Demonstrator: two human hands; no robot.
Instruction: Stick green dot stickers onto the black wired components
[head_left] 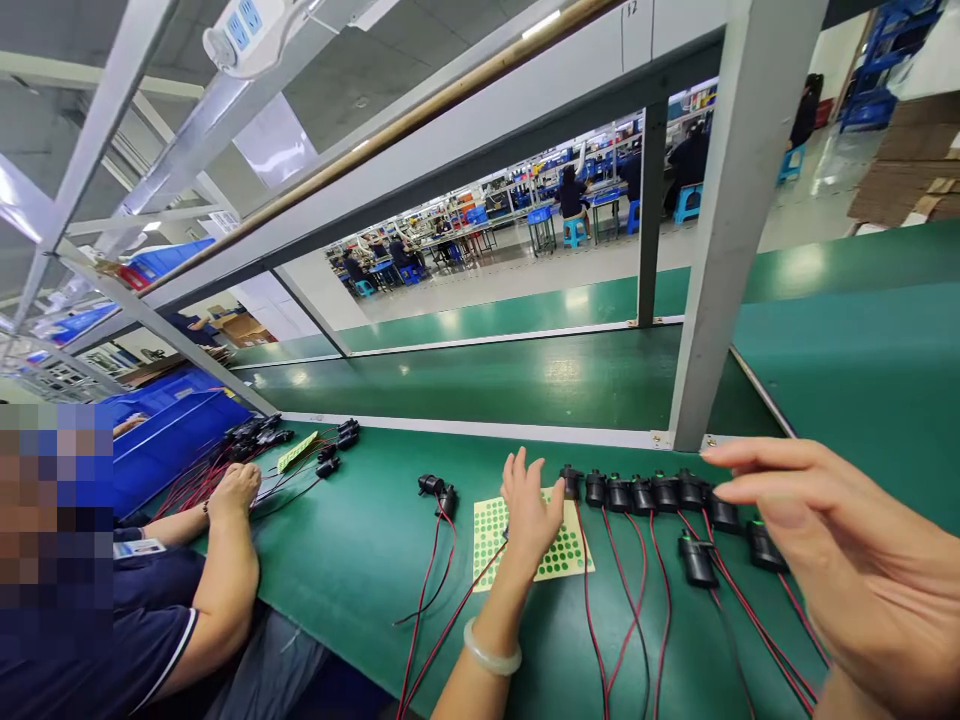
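My left hand (530, 507) lies flat, fingers spread, on a yellow sheet of small green round stickers (558, 552) on the green bench. My right hand (847, 560) hovers close to the camera at the right, fingers apart, holding nothing, just over a row of several small black motors (651, 492) with red and black wires (637, 620). Two more black motors (697, 560) lie nearer me. A separate black motor (438, 491) with its wires lies left of the sticker sheet.
A co-worker sits at my left, a hand (234, 490) on a pile of wired black motors (255, 435) beside a blue bin (169, 445). A grey frame post (712, 280) stands behind the motor row. A green conveyor (487, 380) runs beyond.
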